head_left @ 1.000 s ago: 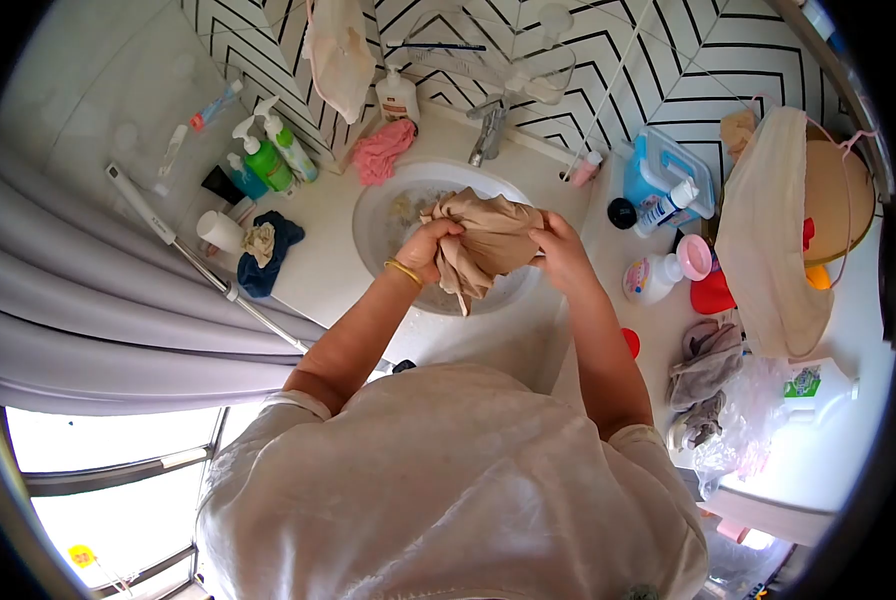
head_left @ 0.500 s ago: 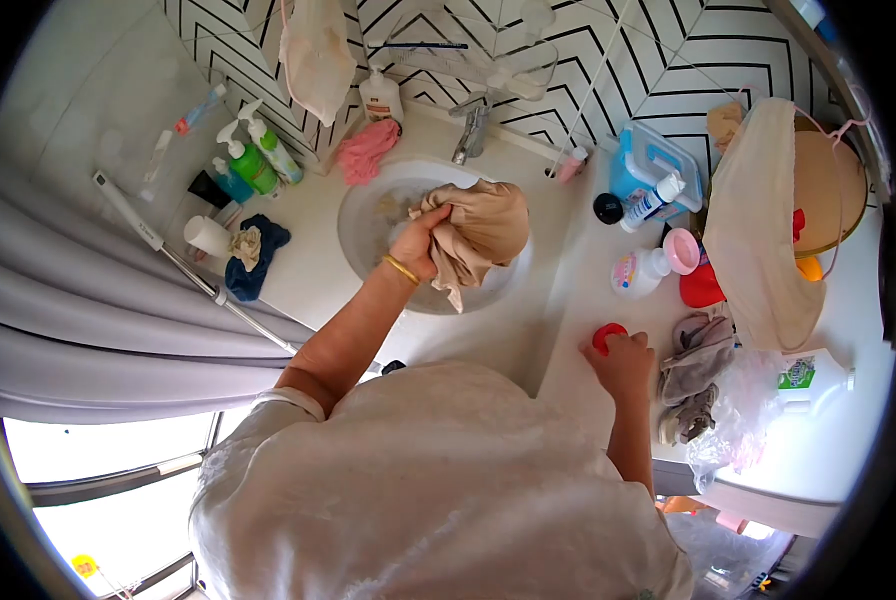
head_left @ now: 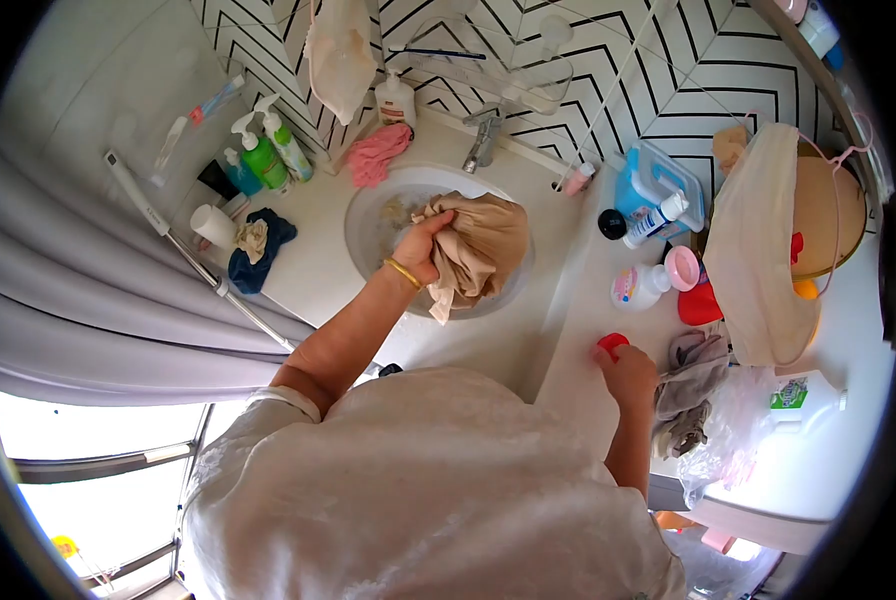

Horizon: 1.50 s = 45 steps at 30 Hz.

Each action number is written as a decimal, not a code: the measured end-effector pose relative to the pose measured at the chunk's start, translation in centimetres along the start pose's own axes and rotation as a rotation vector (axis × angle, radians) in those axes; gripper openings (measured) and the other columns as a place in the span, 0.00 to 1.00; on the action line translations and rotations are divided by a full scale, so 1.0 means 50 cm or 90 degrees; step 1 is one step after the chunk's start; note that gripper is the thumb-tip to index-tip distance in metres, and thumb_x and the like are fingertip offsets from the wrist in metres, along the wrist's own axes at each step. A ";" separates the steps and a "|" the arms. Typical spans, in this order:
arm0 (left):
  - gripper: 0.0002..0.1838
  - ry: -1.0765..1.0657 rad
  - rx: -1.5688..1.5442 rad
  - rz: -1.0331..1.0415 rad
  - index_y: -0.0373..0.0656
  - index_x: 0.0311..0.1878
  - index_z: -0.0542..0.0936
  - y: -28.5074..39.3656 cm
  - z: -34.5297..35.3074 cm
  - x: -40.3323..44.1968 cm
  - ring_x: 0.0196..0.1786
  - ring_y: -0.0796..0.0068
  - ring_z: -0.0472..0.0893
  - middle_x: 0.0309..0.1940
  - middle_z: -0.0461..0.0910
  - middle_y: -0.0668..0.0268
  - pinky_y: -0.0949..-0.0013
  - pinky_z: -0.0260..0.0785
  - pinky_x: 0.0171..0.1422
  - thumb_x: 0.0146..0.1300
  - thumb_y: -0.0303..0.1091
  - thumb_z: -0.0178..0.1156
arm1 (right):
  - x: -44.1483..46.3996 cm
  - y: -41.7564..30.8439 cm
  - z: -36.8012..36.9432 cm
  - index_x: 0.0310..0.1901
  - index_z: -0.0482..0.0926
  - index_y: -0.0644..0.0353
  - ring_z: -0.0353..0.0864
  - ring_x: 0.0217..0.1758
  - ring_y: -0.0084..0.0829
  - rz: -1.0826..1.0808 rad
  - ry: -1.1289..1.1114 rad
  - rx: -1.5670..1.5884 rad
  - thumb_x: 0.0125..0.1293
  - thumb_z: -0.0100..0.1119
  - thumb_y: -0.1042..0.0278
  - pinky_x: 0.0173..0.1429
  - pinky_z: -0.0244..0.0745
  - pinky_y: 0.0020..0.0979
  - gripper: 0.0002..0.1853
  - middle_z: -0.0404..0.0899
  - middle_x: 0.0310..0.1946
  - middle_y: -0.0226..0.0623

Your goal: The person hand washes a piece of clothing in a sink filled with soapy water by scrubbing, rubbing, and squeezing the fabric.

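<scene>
Over the white sink, my left hand is closed on a bunched tan cloth. The cloth's folds hang over the right part of the basin, and one corner droops toward the near rim. A pale clump and whitish water show in the basin left of the cloth. At the counter on the right, my right hand has its fingers around a small red object. Most of that object is covered by the fingers, so its kind is unclear. Crumpled grey cloths lie just right of this hand.
A faucet stands behind the sink, with a pink cloth left of it. Green pump bottles line the left corner. Rightward are a blue box, a white spray bottle, a hanging cream garment and a white jug.
The view has tilted slightly, so the surroundings sit a little lower. The tan cloth's folds have shifted a little in my left hand. My right hand stays by the counter with the red object.
</scene>
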<state>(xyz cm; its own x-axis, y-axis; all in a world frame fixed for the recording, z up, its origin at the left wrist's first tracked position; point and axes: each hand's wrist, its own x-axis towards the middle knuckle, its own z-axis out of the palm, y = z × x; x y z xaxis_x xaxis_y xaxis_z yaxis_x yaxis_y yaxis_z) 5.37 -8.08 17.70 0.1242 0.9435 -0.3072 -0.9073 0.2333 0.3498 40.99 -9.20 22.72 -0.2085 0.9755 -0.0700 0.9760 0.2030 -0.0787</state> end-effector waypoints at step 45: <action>0.19 0.101 0.087 0.205 0.42 0.57 0.67 -0.067 -0.101 0.075 0.50 0.63 0.75 0.50 0.73 0.58 0.60 0.68 0.57 0.62 0.30 0.47 | 0.264 -0.502 0.134 0.32 0.75 0.62 0.74 0.45 0.50 -0.214 0.106 0.480 0.55 0.55 0.66 0.47 0.69 0.41 0.08 0.76 0.40 0.52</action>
<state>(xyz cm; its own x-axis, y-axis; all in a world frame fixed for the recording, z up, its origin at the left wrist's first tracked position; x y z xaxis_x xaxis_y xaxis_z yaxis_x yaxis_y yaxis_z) 6.83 -6.53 10.90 -0.2321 0.9279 -0.2916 -0.8264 -0.0300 0.5623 13.29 -1.98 17.13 -0.4106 0.8852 0.2186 0.5485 0.4313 -0.7163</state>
